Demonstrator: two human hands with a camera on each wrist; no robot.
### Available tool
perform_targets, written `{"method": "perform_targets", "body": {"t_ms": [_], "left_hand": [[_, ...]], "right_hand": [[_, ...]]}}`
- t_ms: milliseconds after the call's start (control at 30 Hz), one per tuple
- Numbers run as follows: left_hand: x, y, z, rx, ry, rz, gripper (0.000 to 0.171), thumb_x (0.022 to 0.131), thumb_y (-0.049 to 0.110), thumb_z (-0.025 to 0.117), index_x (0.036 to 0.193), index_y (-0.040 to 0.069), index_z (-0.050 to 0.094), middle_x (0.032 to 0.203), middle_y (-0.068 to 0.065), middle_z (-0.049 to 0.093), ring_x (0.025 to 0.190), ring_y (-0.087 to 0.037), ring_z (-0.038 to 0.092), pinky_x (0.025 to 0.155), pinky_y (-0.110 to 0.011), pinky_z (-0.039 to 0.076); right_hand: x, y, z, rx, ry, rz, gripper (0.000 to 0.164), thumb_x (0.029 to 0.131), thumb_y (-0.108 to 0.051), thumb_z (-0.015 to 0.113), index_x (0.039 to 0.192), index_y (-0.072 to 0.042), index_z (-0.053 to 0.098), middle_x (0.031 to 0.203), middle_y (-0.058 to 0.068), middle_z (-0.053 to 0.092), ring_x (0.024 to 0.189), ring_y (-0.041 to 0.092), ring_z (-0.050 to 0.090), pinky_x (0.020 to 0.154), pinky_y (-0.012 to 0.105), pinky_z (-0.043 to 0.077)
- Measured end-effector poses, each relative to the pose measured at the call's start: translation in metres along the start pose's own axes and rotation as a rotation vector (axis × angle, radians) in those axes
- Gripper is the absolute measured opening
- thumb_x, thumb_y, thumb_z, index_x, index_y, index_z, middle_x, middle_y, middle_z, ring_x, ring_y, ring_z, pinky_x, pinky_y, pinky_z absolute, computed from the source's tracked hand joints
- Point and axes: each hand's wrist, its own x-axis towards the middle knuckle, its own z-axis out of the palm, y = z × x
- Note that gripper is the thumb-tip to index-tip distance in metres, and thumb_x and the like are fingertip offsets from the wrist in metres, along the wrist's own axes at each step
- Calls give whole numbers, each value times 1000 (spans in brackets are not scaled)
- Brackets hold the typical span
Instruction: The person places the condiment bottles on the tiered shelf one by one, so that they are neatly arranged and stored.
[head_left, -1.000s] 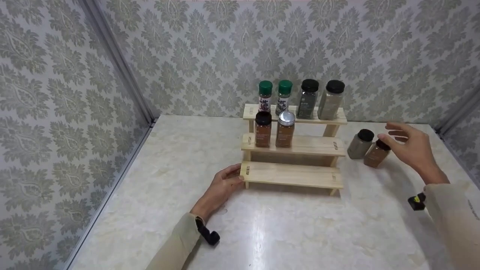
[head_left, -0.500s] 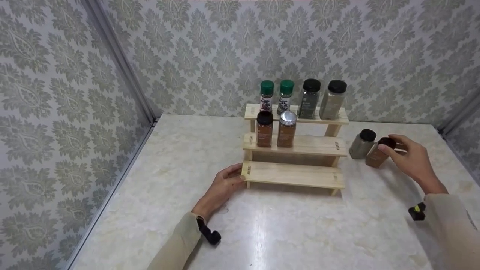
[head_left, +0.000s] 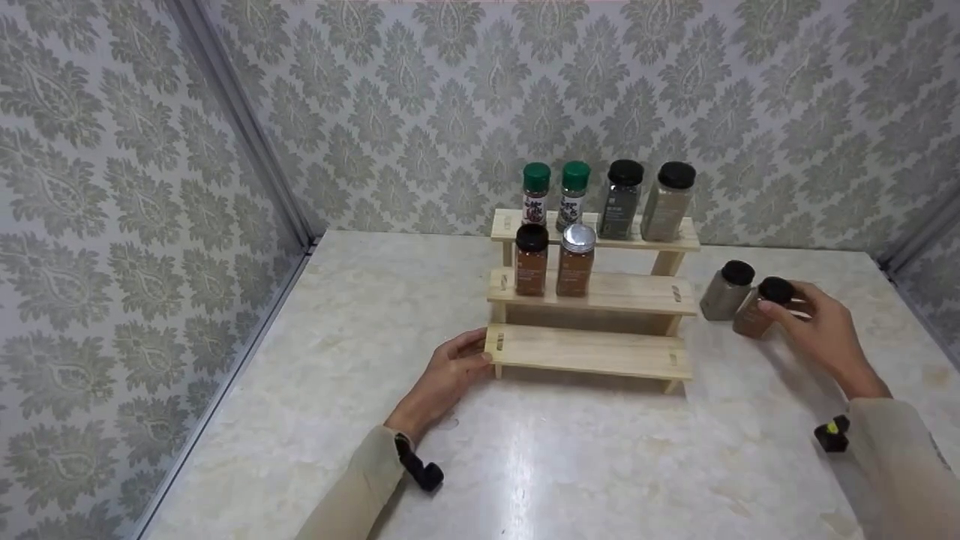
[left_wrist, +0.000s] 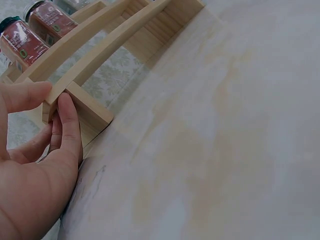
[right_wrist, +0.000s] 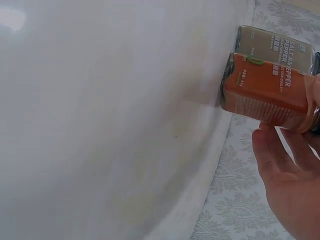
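A three-tier wooden spice rack (head_left: 592,352) stands on the table. My left hand (head_left: 448,373) pinches the left end of its lowest shelf, thumb above and fingers below in the left wrist view. To the rack's right, my right hand (head_left: 825,330) grips an orange-brown spice jar (head_left: 752,315) near its black lid, thumb on the near side. That jar's base is on or very near the table. Close beside it is a grey-beige salt and pepper jar (head_left: 725,294) with a black lid, partly hidden behind the orange-brown jar in the right wrist view.
The middle shelf bears a black-lidded red-brown jar (head_left: 531,264) and a silver-lidded one (head_left: 575,264). On the top shelf are two green-capped bottles (head_left: 573,201), a dark jar (head_left: 621,202) and a beige jar (head_left: 667,204). Patterned walls (head_left: 420,112) border the marbled table (head_left: 585,465).
My right hand has come down from above the orange-brown jar, and its fingers have taken hold of it. The left hand keeps its place on the rack.
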Motion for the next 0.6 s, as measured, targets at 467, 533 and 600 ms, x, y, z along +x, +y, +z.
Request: {"method": "perform_targets", "body": {"t_ms": [467, 533, 600], "left_hand": [[1, 0, 0, -30, -1, -2, 63, 103, 5, 63, 161, -6, 39, 154, -27, 50, 134, -24, 59, 107, -31, 54], [1, 0, 0, -31, -2, -3, 63, 104, 5, 63, 160, -6, 39, 154, -27, 50, 134, -24, 59, 107, -31, 54], [2, 0, 0, -43, 3, -12, 62, 104, 4, 63, 160, -6, 39, 154, -27, 50, 133, -24, 59, 107, -31, 54]], "right_hand": [[-1, -4, -8, 28, 16, 6, 63, 107, -40, 65, 156, -3, 52, 137, -2, 58, 107, -21, 41, 87, 2, 40], [-1, -7, -10, 45, 27, 1, 61, 107, -39, 66, 155, -3, 53, 130, -15, 55, 107, -19, 43, 87, 2, 40], [-2, -10, -11, 55, 33, -5, 61, 107, -38, 67, 154, -2, 53, 124, -24, 51, 107, -18, 45, 86, 1, 40]]}}
